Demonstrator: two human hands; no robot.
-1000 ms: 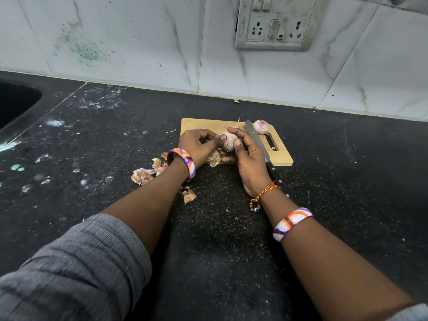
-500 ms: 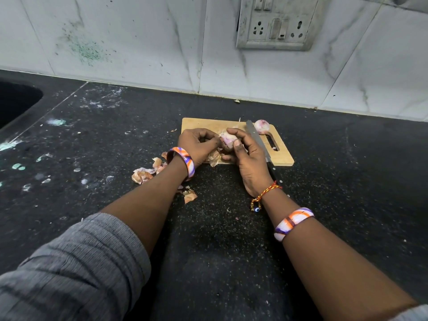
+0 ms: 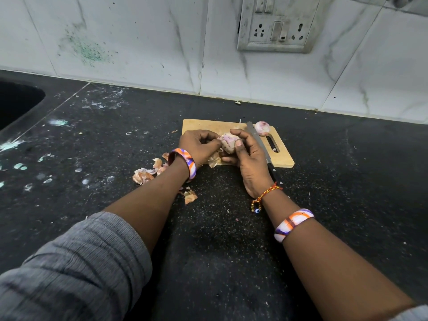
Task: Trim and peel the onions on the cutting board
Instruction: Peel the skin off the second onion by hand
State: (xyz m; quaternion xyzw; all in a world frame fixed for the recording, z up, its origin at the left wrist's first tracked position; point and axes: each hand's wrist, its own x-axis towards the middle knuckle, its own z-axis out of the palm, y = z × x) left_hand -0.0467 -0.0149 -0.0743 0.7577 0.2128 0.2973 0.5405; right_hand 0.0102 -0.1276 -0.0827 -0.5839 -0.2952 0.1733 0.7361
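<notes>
Your right hand (image 3: 249,156) cups the onion (image 3: 228,143) over the near edge of the cutting board (image 3: 208,126), thumb laid across its front and fingers curled round the back. Compared with a second ago you have rolled the onion slightly in that grip, and more pale, purple-tinged flesh now faces you. Your left hand (image 3: 199,147) has closed in on the onion's left side, fingertips pinching at a strip of skin there; whether it has torn free you cannot tell. So the peeling looks well along on this one. A second, peeled onion (image 3: 262,127) sits at the board's far right corner, beside the knife (image 3: 258,144) lying down the board's right side. Peel scraps (image 3: 148,173) lie on the counter off the board's near left corner.
</notes>
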